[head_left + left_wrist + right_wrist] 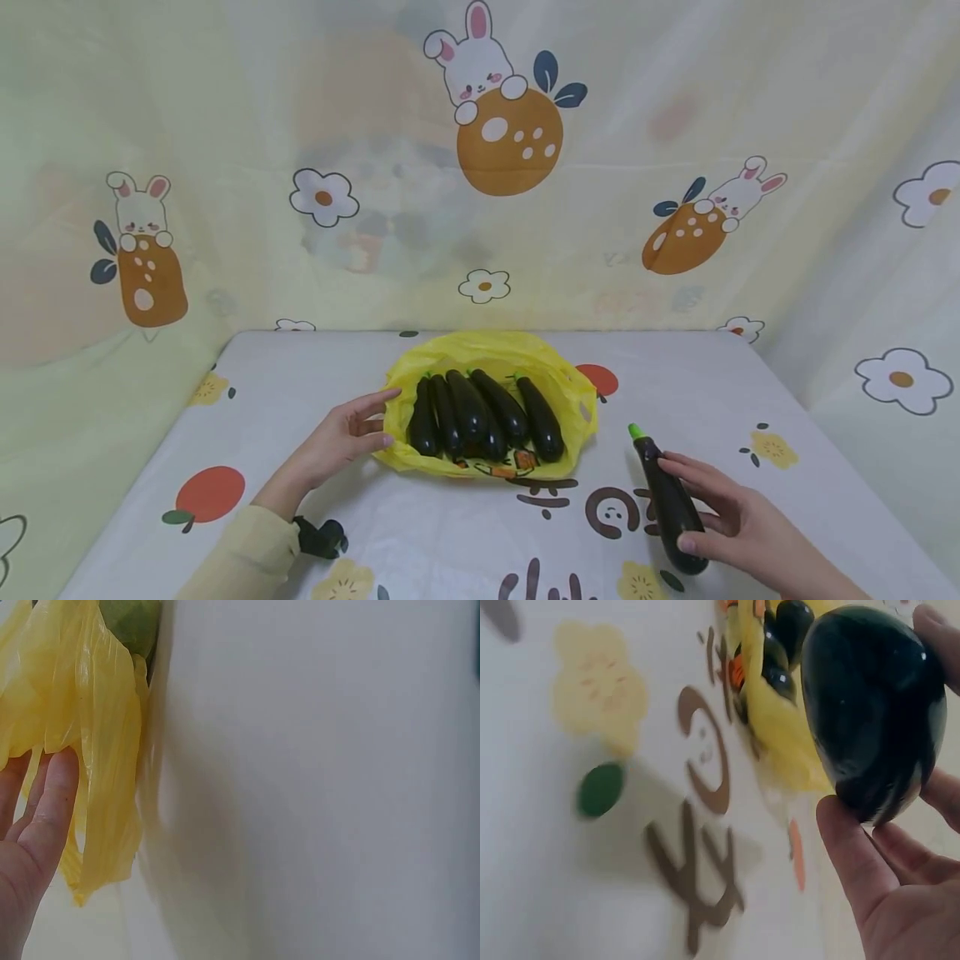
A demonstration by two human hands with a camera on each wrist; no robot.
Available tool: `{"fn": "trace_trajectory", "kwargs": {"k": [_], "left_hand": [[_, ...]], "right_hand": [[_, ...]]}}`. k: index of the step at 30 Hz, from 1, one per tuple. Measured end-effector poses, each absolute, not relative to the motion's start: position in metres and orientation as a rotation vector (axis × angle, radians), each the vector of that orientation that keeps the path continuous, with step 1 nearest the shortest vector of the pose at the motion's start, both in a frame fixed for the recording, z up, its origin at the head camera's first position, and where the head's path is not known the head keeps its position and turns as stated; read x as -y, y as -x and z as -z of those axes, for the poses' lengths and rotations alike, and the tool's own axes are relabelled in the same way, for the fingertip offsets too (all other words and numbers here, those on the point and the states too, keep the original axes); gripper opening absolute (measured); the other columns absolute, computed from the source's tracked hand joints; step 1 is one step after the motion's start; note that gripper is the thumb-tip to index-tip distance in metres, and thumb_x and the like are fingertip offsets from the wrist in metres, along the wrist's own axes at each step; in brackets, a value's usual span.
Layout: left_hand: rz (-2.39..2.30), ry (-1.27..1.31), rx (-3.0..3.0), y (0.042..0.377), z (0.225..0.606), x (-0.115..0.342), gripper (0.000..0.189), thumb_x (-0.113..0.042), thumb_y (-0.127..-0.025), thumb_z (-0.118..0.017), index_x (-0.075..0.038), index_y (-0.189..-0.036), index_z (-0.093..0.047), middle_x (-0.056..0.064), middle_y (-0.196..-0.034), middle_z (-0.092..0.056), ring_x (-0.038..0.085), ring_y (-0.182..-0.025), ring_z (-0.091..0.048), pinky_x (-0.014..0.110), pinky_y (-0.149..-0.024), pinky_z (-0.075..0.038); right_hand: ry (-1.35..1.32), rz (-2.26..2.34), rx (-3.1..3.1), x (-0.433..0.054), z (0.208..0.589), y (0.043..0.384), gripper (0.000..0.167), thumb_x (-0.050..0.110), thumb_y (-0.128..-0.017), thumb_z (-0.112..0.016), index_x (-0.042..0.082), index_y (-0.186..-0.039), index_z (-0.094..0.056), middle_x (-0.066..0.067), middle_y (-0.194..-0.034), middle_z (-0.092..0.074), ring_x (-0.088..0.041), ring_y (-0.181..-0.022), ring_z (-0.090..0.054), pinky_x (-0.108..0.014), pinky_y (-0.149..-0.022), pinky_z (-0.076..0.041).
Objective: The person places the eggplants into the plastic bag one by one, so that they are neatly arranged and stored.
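Note:
My right hand [731, 517] grips a dark purple eggplant [667, 504], fingers on one side and thumb on the other. Its green stem end points away from me. In the right wrist view the eggplant's rounded, glossy end [877, 705] faces the camera. A yellow plastic bag [581, 433] lies with its mouth toward me, and several eggplants [468, 408] rest side by side inside. At the bag's left edge is my left hand [348, 437], its fingers spread and touching the plastic. The left wrist view shows the fingertips against the thin yellow plastic [112, 772].
A white tablecloth [450, 542] printed with fruit, flowers and brown lettering covers the table. Behind it hangs a pale curtain [375, 108] with rabbit and flower prints. A black device [321, 537] sits at my left wrist beside the cream sleeve [251, 550].

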State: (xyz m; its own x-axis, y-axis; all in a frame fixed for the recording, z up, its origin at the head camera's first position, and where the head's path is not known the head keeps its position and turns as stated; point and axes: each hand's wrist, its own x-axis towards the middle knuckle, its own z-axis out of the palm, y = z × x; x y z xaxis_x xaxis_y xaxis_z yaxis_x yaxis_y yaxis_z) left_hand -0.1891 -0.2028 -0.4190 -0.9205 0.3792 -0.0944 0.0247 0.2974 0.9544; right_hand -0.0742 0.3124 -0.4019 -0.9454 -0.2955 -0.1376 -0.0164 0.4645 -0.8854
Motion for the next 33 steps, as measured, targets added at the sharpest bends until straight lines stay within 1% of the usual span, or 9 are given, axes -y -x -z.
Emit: {"fn": "trace_trajectory", "kwargs": {"k": [2, 3, 5, 9, 12, 16, 17, 27, 33], "left_hand": [[-1.661, -0.370, -2.265, 0.189, 0.418, 0.203, 0.067, -0.007, -0.094, -0.071, -0.013, -0.155, -0.044, 0.023, -0.157, -0.045, 0.042, -0.134, -0.056, 0.043, -0.104, -0.055], [-1.661, -0.374, -2.263, 0.189, 0.418, 0.203, 0.067, -0.007, -0.094, -0.072, -0.012, -0.155, -0.044, 0.023, -0.157, -0.045, 0.042, -0.134, -0.056, 0.043, -0.104, -0.055], [-1.664, -0.379, -2.255, 0.189, 0.418, 0.203, 0.067, -0.007, -0.094, -0.071, -0.012, -0.155, -0.044, 0.023, -0.156, -0.045, 0.042, -0.135, -0.056, 0.043, -0.105, -0.055], [-1.666, -0.384, -2.253, 0.190, 0.419, 0.205, 0.067, -0.007, -0.094, -0.072, -0.012, -0.155, -0.044, 0.023, -0.154, -0.047, 0.041, -0.134, -0.056, 0.043, -0.104, -0.055], [-1.667, -0.382, -2.255, 0.191, 0.419, 0.205, 0.067, -0.007, -0.094, -0.072, -0.013, -0.155, -0.045, 0.023, -0.152, -0.050, 0.040, -0.132, -0.058, 0.042, -0.104, -0.055], [-1.665, -0.373, -2.262, 0.191, 0.418, 0.207, 0.067, -0.006, -0.094, -0.072, -0.014, -0.155, -0.045, 0.022, -0.152, -0.051, 0.039, -0.132, -0.058, 0.042, -0.104, -0.055], [-1.666, -0.369, -2.263, 0.191, 0.418, 0.207, 0.067, -0.005, -0.094, -0.072, -0.014, -0.155, -0.045, 0.022, -0.152, -0.050, 0.039, -0.132, -0.058, 0.043, -0.104, -0.055], [-1.665, -0.346, -2.263, 0.193, 0.415, 0.207, 0.067, -0.004, -0.093, -0.072, -0.015, -0.154, -0.047, 0.020, -0.153, -0.050, 0.037, -0.131, -0.059, 0.041, -0.104, -0.056], [-1.654, -0.355, -2.268, 0.194, 0.416, 0.206, 0.067, -0.006, -0.093, -0.072, -0.016, -0.154, -0.047, 0.020, -0.154, -0.049, 0.037, -0.131, -0.059, 0.044, -0.104, -0.055]], "right_hand": [[0.364, 1.470, -2.473, -0.301, 0.394, 0.080, 0.074, 0.012, -0.091, -0.077, 0.013, -0.156, -0.042, -0.023, -0.163, -0.028, 0.023, -0.122, -0.045, -0.018, -0.092, -0.057], [0.430, 1.476, -2.481, -0.296, 0.392, 0.083, 0.073, 0.011, -0.091, -0.077, 0.010, -0.155, -0.043, -0.029, -0.162, -0.028, 0.021, -0.124, -0.046, -0.017, -0.092, -0.056], [0.504, 1.490, -2.462, -0.284, 0.387, 0.091, 0.071, 0.010, -0.090, -0.077, 0.009, -0.153, -0.045, -0.031, -0.161, -0.028, 0.019, -0.125, -0.047, -0.017, -0.093, -0.056], [0.573, 1.489, -2.396, -0.263, 0.382, 0.106, 0.071, 0.011, -0.089, -0.078, 0.009, -0.153, -0.046, -0.028, -0.163, -0.025, 0.015, -0.125, -0.051, -0.019, -0.095, -0.055], [0.630, 1.441, -2.405, -0.249, 0.380, 0.116, 0.071, 0.014, -0.089, -0.079, 0.011, -0.152, -0.047, -0.027, -0.164, -0.025, -0.008, -0.134, -0.057, -0.030, -0.098, -0.058], [0.684, 1.378, -2.432, -0.233, 0.378, 0.129, 0.070, 0.018, -0.089, -0.080, 0.013, -0.151, -0.049, -0.027, -0.162, -0.029, -0.046, -0.138, -0.048, -0.042, -0.101, -0.057], [0.691, 1.374, -2.425, -0.230, 0.378, 0.132, 0.070, 0.018, -0.089, -0.080, 0.013, -0.152, -0.049, -0.027, -0.162, -0.030, -0.049, -0.138, -0.047, -0.042, -0.101, -0.057], [0.715, 1.319, -2.385, -0.201, 0.384, 0.166, 0.073, 0.025, -0.088, -0.081, 0.012, -0.152, -0.048, -0.025, -0.161, -0.035, -0.050, -0.140, -0.047, -0.047, -0.104, -0.055], [0.744, 1.265, -2.427, -0.186, 0.388, 0.194, 0.073, 0.022, -0.087, -0.082, 0.011, -0.151, -0.049, -0.023, -0.160, -0.038, -0.048, -0.140, -0.046, -0.051, -0.106, -0.052]]}}
